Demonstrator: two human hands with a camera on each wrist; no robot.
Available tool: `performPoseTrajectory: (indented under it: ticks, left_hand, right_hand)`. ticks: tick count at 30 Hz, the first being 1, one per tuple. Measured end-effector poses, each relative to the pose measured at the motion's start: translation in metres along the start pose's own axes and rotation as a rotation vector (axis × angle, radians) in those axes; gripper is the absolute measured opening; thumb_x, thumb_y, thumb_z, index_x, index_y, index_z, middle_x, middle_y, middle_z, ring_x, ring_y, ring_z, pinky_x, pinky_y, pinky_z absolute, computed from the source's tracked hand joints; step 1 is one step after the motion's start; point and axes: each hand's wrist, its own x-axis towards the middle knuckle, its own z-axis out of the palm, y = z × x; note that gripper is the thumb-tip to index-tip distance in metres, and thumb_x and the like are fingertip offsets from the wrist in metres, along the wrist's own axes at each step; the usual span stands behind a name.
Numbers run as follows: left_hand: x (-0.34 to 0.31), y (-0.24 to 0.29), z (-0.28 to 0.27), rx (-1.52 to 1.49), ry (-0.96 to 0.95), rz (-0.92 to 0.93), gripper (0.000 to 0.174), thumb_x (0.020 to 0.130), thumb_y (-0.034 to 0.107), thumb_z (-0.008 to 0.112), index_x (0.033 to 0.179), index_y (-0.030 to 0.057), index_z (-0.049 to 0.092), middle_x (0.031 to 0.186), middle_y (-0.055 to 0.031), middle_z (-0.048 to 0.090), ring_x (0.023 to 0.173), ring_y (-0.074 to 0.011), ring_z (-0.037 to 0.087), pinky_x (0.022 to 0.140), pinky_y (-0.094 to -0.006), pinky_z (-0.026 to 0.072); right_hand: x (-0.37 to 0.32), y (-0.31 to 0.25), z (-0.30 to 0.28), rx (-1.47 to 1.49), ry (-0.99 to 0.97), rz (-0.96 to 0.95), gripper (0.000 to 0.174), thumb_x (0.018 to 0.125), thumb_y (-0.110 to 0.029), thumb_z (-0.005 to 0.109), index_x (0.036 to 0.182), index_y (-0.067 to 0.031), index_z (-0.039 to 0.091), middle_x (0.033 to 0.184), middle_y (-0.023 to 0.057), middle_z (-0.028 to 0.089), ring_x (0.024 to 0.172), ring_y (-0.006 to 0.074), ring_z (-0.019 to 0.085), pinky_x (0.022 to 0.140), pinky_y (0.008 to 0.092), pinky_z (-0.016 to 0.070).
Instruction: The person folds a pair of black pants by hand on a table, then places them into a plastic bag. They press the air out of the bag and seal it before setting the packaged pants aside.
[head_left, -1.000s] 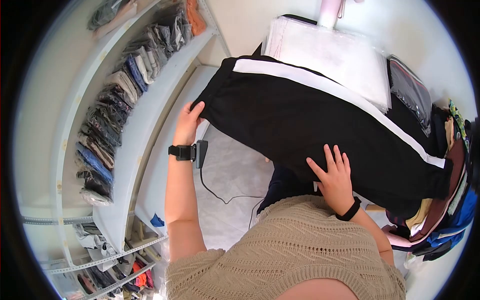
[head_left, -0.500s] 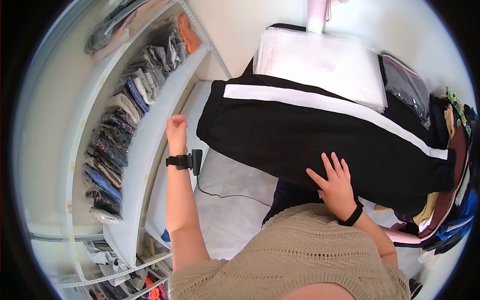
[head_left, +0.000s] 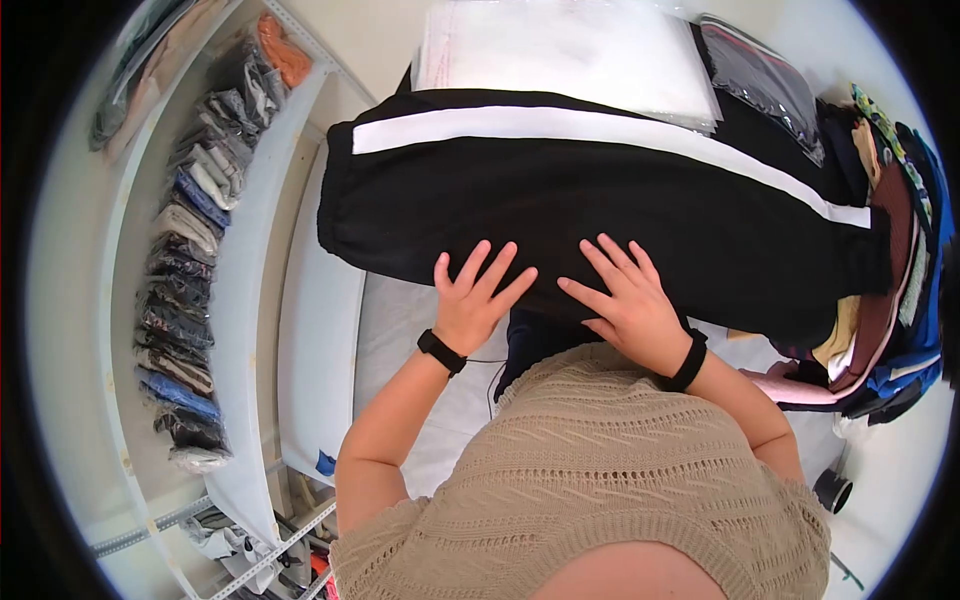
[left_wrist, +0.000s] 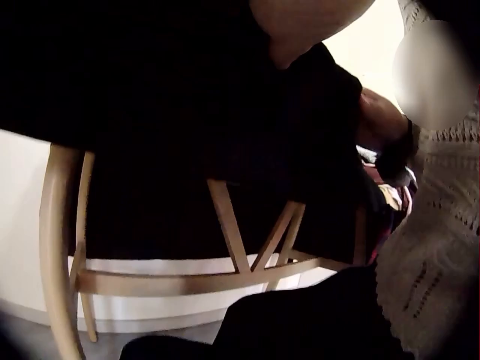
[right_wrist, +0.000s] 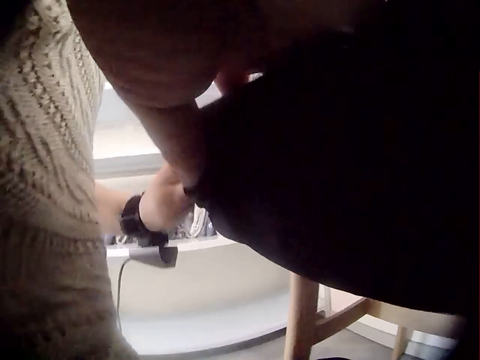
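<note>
A pair of black trousers with a broad white side stripe lies folded lengthwise in front of me, its gathered end to the left in the head view. My left hand rests on the near edge of the cloth with fingers spread. Close to its right, my right hand also lies on the trousers, fingers straight and spread. Both thumbs point toward each other. From the left wrist view, the dark cloth hangs over a wooden frame and much of the left hand is out of sight.
A stack of clear plastic bags lies behind the trousers, beside a bagged grey garment. Piled clothes stand at the right. Shelving with packed garments runs along the left. Wooden chair-like bars show below the cloth.
My left hand let go of the trousers' left end, then swung right and came down on their near edge. The right hand shifted slightly left, staying on the cloth. The head view turned.
</note>
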Motion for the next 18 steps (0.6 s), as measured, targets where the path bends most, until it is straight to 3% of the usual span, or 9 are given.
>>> performPoseTrajectory:
  ticks: [2, 6, 9, 12, 13, 14, 15, 16, 18]
  left_hand:
    - [0.012, -0.002, -0.014, -0.099, 0.122, 0.004, 0.047, 0.071, 0.006, 0.064, 0.115, 0.0239, 0.067, 0.136, -0.0031, 0.053, 0.128, -0.0260, 0.042, 0.106, -0.0511, 0.0213]
    - [0.027, -0.019, -0.042, -0.284, 0.137, 0.065, 0.045, 0.069, 0.001, 0.063, 0.110, 0.0189, 0.069, 0.125, -0.0042, 0.059, 0.113, -0.0257, 0.052, 0.093, -0.0430, 0.0390]
    - [0.036, -0.030, -0.054, -0.476, -0.033, 0.089, 0.044, 0.059, -0.001, 0.070, 0.102, 0.0118, 0.070, 0.106, -0.0059, 0.064, 0.093, -0.0261, 0.060, 0.078, -0.0370, 0.0485]
    - [0.043, -0.041, -0.058, -0.656, -0.121, 0.036, 0.040, 0.058, 0.001, 0.072, 0.097, 0.0100, 0.071, 0.096, -0.0065, 0.066, 0.086, -0.0247, 0.062, 0.075, -0.0361, 0.0500]
    - [0.049, -0.041, -0.060, -0.650, -0.106, 0.019, 0.028, 0.065, 0.003, 0.073, 0.093, 0.0050, 0.070, 0.083, -0.0088, 0.066, 0.077, -0.0249, 0.063, 0.070, -0.0333, 0.0498]
    - [0.052, -0.043, -0.060, -0.650, -0.104, 0.024, 0.028, 0.065, 0.003, 0.073, 0.093, 0.0050, 0.070, 0.083, -0.0088, 0.066, 0.077, -0.0249, 0.063, 0.070, -0.0333, 0.0498]
    - [0.053, -0.045, -0.060, -0.701, -0.186, -0.117, 0.022, 0.070, 0.005, 0.072, 0.092, 0.0026, 0.068, 0.080, -0.0105, 0.065, 0.074, -0.0256, 0.062, 0.068, -0.0325, 0.0490]
    - [0.056, -0.046, -0.061, -0.749, -0.268, -0.259, 0.017, 0.076, 0.007, 0.071, 0.091, 0.0001, 0.067, 0.077, -0.0122, 0.064, 0.071, -0.0263, 0.062, 0.066, -0.0316, 0.0482]
    - [0.068, -0.044, -0.061, -0.825, -0.257, -0.334, 0.016, 0.084, 0.012, 0.067, 0.090, -0.0028, 0.064, 0.071, -0.0147, 0.061, 0.064, -0.0271, 0.059, 0.060, -0.0316, 0.0457]
  right_hand:
    - [-0.007, 0.000, -0.004, 0.021, 0.013, -0.004, 0.064, 0.071, -0.019, 0.077, 0.131, -0.0240, 0.054, 0.145, 0.0137, 0.038, 0.136, 0.0303, 0.034, 0.110, 0.0540, 0.0250]
    - [-0.023, 0.010, -0.002, -0.131, 0.084, 0.022, 0.062, 0.070, -0.013, 0.074, 0.128, -0.0184, 0.055, 0.138, 0.0106, 0.047, 0.129, 0.0280, 0.043, 0.107, 0.0491, 0.0315]
    - [-0.028, 0.020, -0.008, -0.107, 0.128, 0.012, 0.058, 0.068, -0.010, 0.073, 0.124, -0.0145, 0.057, 0.132, 0.0077, 0.054, 0.124, 0.0262, 0.049, 0.104, 0.0442, 0.0368]
    - [-0.027, 0.030, -0.016, 0.027, 0.152, 0.000, 0.043, 0.071, -0.011, 0.072, 0.114, -0.0106, 0.063, 0.122, 0.0062, 0.061, 0.119, 0.0247, 0.053, 0.099, 0.0404, 0.0420]
    - [-0.027, 0.032, -0.019, 0.135, 0.139, 0.046, 0.037, 0.073, -0.012, 0.072, 0.109, -0.0092, 0.065, 0.116, 0.0069, 0.064, 0.116, 0.0248, 0.055, 0.097, 0.0402, 0.0431]
    - [-0.025, 0.035, -0.022, 0.242, 0.127, 0.091, 0.031, 0.075, -0.013, 0.072, 0.105, -0.0079, 0.067, 0.110, 0.0075, 0.067, 0.114, 0.0248, 0.057, 0.095, 0.0400, 0.0442]
    - [-0.021, 0.036, -0.024, 0.302, 0.210, 0.126, 0.021, 0.077, -0.017, 0.072, 0.094, -0.0038, 0.069, 0.096, 0.0100, 0.069, 0.101, 0.0261, 0.063, 0.085, 0.0377, 0.0485]
    - [-0.017, 0.037, -0.030, 0.300, 0.213, 0.130, 0.021, 0.077, -0.017, 0.072, 0.094, -0.0038, 0.069, 0.096, 0.0100, 0.069, 0.101, 0.0261, 0.063, 0.085, 0.0377, 0.0485]
    - [-0.009, 0.040, -0.041, 0.450, 0.106, 0.409, 0.020, 0.079, -0.019, 0.072, 0.088, -0.0008, 0.069, 0.086, 0.0130, 0.068, 0.082, 0.0287, 0.065, 0.073, 0.0354, 0.0508]
